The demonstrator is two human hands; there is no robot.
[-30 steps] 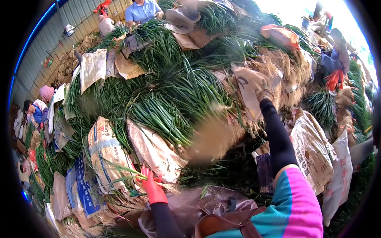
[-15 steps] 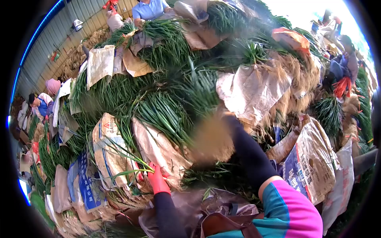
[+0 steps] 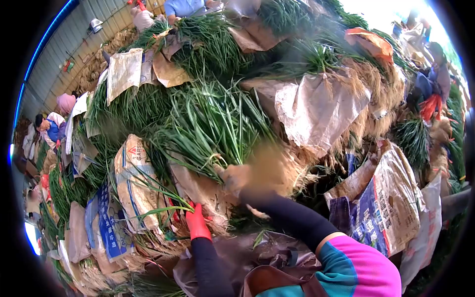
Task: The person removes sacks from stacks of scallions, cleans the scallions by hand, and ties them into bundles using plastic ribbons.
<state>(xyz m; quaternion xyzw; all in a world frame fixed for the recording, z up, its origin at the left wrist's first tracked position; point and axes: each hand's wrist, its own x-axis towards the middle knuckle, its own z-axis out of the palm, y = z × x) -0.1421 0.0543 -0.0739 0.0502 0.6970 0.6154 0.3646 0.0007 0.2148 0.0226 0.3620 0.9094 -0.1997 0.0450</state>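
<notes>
In a red glove, my left hand (image 3: pixel 198 224) closes around a few thin green leafy stalks (image 3: pixel 170 192), whose leaves point up and to the left. A pale sack (image 3: pixel 200 185) lies just beyond it. My right arm, in a dark sleeve (image 3: pixel 292 215), reaches forward and left across the pile. A tan blurred smear covers most of my right hand (image 3: pixel 237 178), so its fingers do not show. Close to it, a large spread of long green stalks (image 3: pixel 213 121) lies on the pile, pale stem ends toward me.
A printed sack (image 3: pixel 136 168) and blue-white sacking (image 3: pixel 110 225) lie at left. Creased pale sheeting (image 3: pixel 321 109) covers rooted bundles. Another printed sack (image 3: pixel 388 198) stands at right. Other people work at the far left, including one in a blue vest (image 3: pixel 53 130), and a blue-shirted person (image 3: pixel 185 7) behind the pile.
My right arm has swung left and nearer to me. Green stalks beside it now spread over the pale sack's upper part. My left hand keeps its stalks and has hardly moved.
</notes>
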